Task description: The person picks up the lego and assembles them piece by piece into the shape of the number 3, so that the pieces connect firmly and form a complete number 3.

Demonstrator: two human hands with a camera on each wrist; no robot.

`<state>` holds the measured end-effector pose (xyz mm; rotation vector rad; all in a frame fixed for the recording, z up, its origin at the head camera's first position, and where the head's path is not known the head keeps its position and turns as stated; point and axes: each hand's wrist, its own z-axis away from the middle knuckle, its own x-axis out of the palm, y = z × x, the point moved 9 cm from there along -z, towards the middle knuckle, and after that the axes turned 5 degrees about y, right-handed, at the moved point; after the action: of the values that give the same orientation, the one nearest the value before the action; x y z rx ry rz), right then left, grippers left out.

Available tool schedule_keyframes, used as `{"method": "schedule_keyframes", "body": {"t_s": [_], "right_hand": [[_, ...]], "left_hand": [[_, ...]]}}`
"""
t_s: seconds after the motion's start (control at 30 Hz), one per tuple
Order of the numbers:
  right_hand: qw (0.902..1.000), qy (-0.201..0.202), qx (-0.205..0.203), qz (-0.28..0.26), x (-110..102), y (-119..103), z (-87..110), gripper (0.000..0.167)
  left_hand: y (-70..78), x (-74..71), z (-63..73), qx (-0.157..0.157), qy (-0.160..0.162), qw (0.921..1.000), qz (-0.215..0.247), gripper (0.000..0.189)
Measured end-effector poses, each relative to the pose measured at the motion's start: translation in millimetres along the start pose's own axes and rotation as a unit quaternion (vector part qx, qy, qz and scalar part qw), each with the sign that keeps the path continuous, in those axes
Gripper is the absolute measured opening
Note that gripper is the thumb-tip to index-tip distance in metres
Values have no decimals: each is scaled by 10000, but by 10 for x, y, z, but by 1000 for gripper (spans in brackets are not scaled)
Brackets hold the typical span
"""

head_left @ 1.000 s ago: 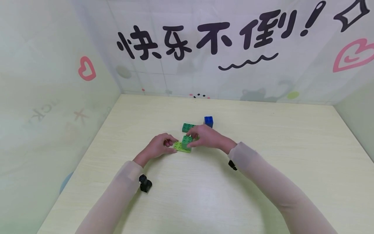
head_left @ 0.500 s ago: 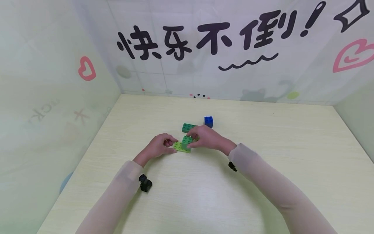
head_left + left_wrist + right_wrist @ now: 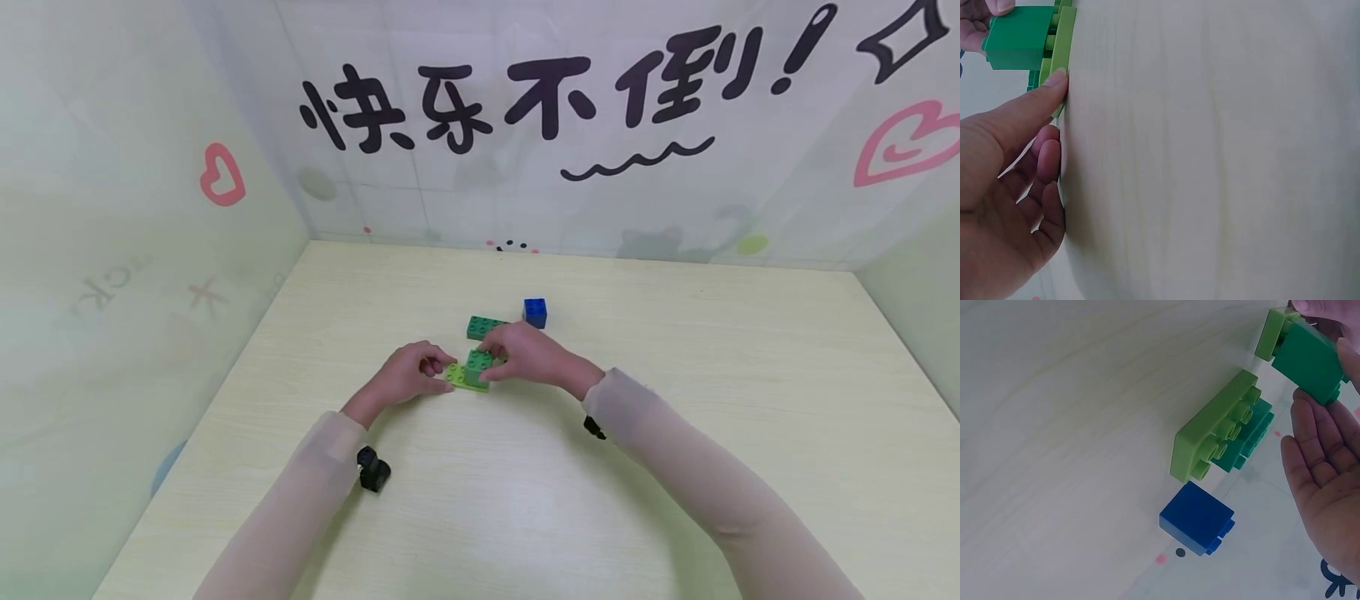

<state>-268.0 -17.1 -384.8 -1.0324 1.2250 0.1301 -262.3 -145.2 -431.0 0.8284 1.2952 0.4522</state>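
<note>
My left hand pinches the left end of a light green toy building plate lying on the table, thumb along its near edge. With thumb and fingers, my right hand holds a square green building brick over the plate's right part. Studs of the plate show in a narrow gap beneath the brick in the left wrist view, so it sits right at the stud tops. From the right wrist, the brick appears between thumb and fingertips.
Behind the right hand lies a longer dark green brick. Another light green plate stands beside it in the right wrist view, mostly hidden from the head camera. A blue brick is farther back. A printed cloth wall borders the table.
My right hand and the green brick have shifted very slightly left and toward me over the plate. The left hand keeps its place on the plate.
</note>
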Motion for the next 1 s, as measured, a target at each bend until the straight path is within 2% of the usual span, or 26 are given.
{"method": "schedule_keyframes", "body": {"t_s": [0.17, 0.67, 1.0], "right_hand": [[9998, -76, 134, 151, 21, -7, 22, 44], [9991, -124, 41, 397, 12, -54, -7, 41], [9999, -82, 70, 122, 31, -41, -31, 41]], "left_hand": [[18, -8, 3, -4, -40, 10000, 30, 31], [8, -12, -7, 15, -3, 10000, 5, 32], [14, -16, 1, 22, -17, 10000, 49, 33]]}}
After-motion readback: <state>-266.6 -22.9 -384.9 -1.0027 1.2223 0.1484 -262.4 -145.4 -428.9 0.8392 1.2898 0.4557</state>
